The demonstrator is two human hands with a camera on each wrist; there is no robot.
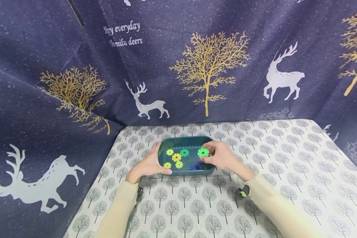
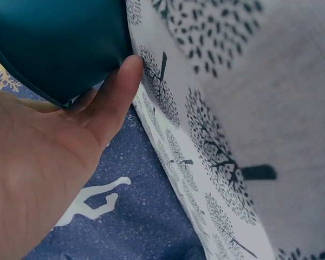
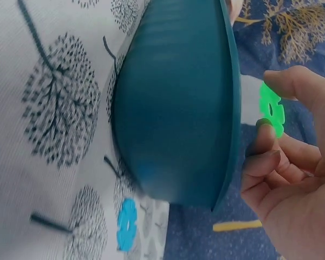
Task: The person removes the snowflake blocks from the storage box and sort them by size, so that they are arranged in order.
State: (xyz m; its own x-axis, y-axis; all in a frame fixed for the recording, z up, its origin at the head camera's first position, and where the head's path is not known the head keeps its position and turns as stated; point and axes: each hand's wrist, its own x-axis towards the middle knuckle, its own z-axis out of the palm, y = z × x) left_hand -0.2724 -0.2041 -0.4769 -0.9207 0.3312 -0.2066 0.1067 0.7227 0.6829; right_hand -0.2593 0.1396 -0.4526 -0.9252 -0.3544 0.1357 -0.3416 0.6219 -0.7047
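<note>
A dark teal plastic basin (image 1: 178, 172) stands on the tablecloth with several notched, flower-shaped plastic discs in it. My left hand (image 1: 150, 163) holds its left end, the thumb along the front rim and the fingers around the side; the left wrist view shows this hand (image 2: 49, 157) against the outer wall. Over the basin's right end, my right hand (image 1: 221, 155) pinches a bright green disc (image 1: 203, 152) between thumb and fingers. That green disc (image 3: 271, 110) is edge-on in the right wrist view, above the rim. Below this hand, a purple disc (image 1: 200, 161) is partly hidden.
Inside the basin lie a yellow-orange disc (image 1: 176, 157), a teal-green disc (image 1: 184, 152), several yellow-green discs (image 1: 179, 164) and dark blue pieces (image 1: 194, 167). A light blue disc (image 3: 127, 225) lies on the cloth outside. A dark patterned curtain (image 1: 226, 109) hangs behind the table.
</note>
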